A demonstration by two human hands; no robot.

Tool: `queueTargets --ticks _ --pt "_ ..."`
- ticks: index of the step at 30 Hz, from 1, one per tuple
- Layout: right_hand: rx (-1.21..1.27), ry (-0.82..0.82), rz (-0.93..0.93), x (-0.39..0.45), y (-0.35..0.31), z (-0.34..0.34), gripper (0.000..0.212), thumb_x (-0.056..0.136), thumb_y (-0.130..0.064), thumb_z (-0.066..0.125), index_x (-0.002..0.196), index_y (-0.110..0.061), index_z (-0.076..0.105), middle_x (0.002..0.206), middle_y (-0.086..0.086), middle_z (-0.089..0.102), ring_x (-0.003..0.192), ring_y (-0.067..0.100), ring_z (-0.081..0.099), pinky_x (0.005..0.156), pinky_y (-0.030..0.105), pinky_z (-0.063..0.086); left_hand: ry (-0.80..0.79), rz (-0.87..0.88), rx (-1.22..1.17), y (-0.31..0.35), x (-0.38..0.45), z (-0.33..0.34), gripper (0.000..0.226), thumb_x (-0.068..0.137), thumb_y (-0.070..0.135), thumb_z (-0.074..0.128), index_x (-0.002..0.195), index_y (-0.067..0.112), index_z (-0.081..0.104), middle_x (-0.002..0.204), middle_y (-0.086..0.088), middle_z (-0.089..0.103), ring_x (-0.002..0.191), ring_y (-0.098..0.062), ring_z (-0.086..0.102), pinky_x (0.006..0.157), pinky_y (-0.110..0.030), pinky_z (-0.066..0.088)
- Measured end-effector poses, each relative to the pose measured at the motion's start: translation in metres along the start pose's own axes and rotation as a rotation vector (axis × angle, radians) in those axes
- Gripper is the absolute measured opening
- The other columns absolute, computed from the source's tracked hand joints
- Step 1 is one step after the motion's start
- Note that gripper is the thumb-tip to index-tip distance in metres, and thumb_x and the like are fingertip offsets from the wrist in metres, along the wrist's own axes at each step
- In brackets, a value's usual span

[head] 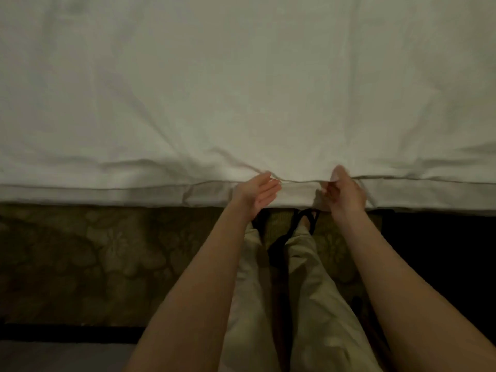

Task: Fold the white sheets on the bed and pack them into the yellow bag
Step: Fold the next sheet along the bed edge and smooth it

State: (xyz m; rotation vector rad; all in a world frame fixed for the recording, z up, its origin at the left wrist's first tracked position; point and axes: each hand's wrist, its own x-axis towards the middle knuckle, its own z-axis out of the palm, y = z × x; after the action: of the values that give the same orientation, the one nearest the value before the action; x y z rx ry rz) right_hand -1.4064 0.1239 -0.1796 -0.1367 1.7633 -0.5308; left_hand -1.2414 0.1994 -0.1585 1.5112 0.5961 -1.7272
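Sheet lies flat across the bed, its hem running left-right just ahead of both hands. Left hand at the hem, palm up, fingers fairly straight, grip spread (contact with the hem unclear). Right hand pinches the hem, fingers curled. Hands near each other, equally close. No bag in view.

We reach both bare forearms forward and slightly inward, hands level with each other and near together. Our left hand lies palm up and tilted inward, fingers straight and close, tips pointing right. Our right hand curls its fingers under, thumb raised at the top, knuckles facing outward.
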Motion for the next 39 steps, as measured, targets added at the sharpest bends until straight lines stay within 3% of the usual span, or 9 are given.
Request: queueTargets --ticks 7,12,17,22,27,29,31,35,39 --pt "0.345 -0.017 -0.076 0.026 -0.074 -0.031 0.025 0.087 -0.016 0.07 0.11 -0.009 0.062 0.108 0.011 0.068 0.091 0.026 0.067 0.07 0.043 0.06 -0.037 -0.081 -0.11 -0.022 0.018 0.055 0.049 0.098 0.028 0.049 0.14 0.007 0.034 0.137 -0.014 0.051 0.119 -0.027 0.056 0.093 -0.031 0.042" --pt "0.414 0.072 0.028 0.047 -0.086 -0.082 0.023 0.091 -0.016 0.063 0.112 -0.007 0.059 0.092 0.007 0.062 0.071 0.017 0.058 0.047 0.023 0.053 0.041 0.04 -0.13 -0.04 0.026 0.104 0.014 0.096 0.017 0.053 0.107 0.011 0.058 0.113 -0.008 0.06 0.091 -0.018 0.063 0.067 -0.024 0.058" --pt "0.531 0.105 -0.106 0.077 -0.162 -0.128 0.043 0.087 -0.017 0.07 0.127 -0.005 0.057 0.119 0.014 0.065 0.099 0.029 0.067 0.073 0.043 0.059 0.057 0.05 -0.123 -0.052 0.034 0.168 0.006 0.093 0.019 0.058 0.091 0.014 0.06 0.091 -0.006 0.063 0.076 -0.016 0.061 0.058 -0.022 0.057" --pt "0.348 0.168 -0.48 0.092 -0.241 -0.144 0.04 0.09 -0.01 0.065 0.127 -0.001 0.053 0.121 0.007 0.06 0.104 0.018 0.062 0.092 0.029 0.052 -0.004 0.187 -0.038 -0.054 0.03 0.228 0.014 0.094 0.028 0.056 0.106 0.021 0.057 0.099 -0.008 0.069 0.077 -0.017 0.07 0.067 -0.025 0.056" --pt "0.351 0.138 -0.277 0.119 -0.256 -0.155 0.019 0.091 -0.014 0.061 0.108 -0.013 0.052 0.095 0.004 0.06 0.077 0.02 0.061 0.062 0.031 0.054 -0.07 0.261 0.064 -0.026 0.037 0.227 0.025 0.092 0.022 0.051 0.115 0.015 0.057 0.124 -0.004 0.065 0.105 -0.02 0.066 0.071 -0.028 0.054" --pt "0.33 0.01 -0.197 0.122 -0.256 -0.162 0.014 0.092 -0.026 0.06 0.1 -0.016 0.055 0.089 0.001 0.06 0.07 0.015 0.059 0.057 0.027 0.048 -0.101 0.252 0.165 -0.022 0.042 0.221 0.035 0.093 0.004 0.038 0.122 0.012 0.055 0.127 0.001 0.062 0.11 -0.018 0.064 0.078 -0.031 0.053" --pt "0.362 -0.106 -0.198 0.122 -0.255 -0.166 0.02 0.092 -0.037 0.059 0.105 -0.022 0.062 0.101 -0.006 0.065 0.09 0.012 0.063 0.075 0.03 0.047 -0.005 0.306 0.284 -0.017 0.047 0.222 0.031 0.094 0.002 0.042 0.119 0.012 0.058 0.117 -0.001 0.066 0.096 -0.018 0.069 0.08 -0.031 0.055" --pt "0.103 -0.028 -0.334 0.126 -0.244 -0.161 0.031 0.092 -0.019 0.06 0.122 -0.02 0.061 0.104 -0.003 0.062 0.083 0.009 0.06 0.063 0.022 0.046 0.24 0.575 0.603 -0.01 0.053 0.232 0.017 0.087 0.018 0.066 0.098 0.006 0.069 0.084 -0.007 0.072 0.06 -0.019 0.067 0.063 -0.032 0.055" --pt "-0.689 0.162 -0.689 0.136 -0.233 -0.156 0.041 0.09 -0.018 0.062 0.129 -0.018 0.052 0.118 0.003 0.046 0.099 0.012 0.05 0.087 0.021 0.042 0.45 1.02 1.386 -0.009 0.057 0.229 0.048 0.08 0.028 0.072 0.125 0.019 0.059 0.113 -0.002 0.055 0.101 -0.02 0.055 0.085 -0.036 0.048"
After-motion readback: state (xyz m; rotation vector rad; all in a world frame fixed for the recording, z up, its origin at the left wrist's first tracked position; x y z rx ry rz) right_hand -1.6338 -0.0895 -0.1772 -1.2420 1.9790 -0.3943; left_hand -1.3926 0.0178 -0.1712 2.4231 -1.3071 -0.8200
